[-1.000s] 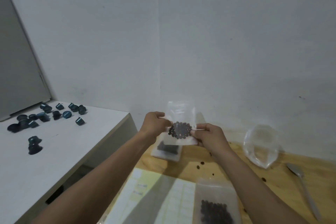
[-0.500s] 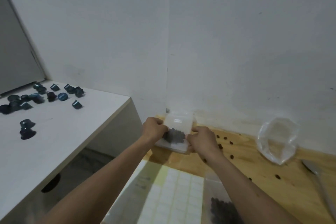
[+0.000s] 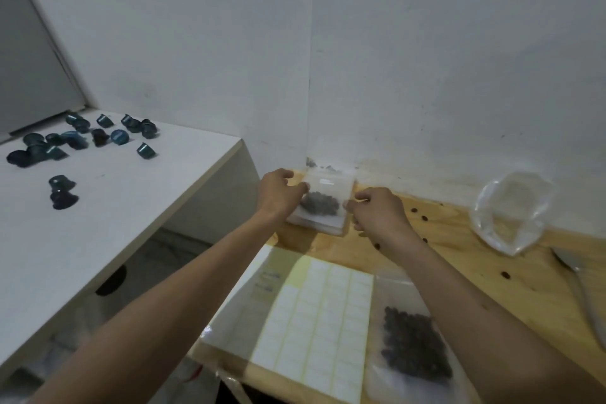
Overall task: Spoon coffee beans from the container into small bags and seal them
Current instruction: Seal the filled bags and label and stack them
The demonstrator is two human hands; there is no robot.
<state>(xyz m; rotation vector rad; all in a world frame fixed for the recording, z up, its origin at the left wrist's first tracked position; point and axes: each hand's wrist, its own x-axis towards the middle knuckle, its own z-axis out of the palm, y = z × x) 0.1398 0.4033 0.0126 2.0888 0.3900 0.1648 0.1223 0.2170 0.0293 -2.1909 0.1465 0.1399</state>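
Note:
A small clear bag of coffee beans lies on a stack of bags at the far left corner of the wooden table. My left hand pinches the bag's left edge and my right hand pinches its right edge. A second small bag with beans lies flat near the front, partly under my right forearm. A crumpled clear plastic bag sits at the right by the wall, and a metal spoon lies beside it.
A sheet of white labels lies at the front of the wooden table. Loose beans are scattered across the wood. On the higher white table at left lie several blue capsules. Walls close the corner behind.
Both hands have brought the filled bag down from mid-air onto the stack of bags in the corner. The view has tilted downward.

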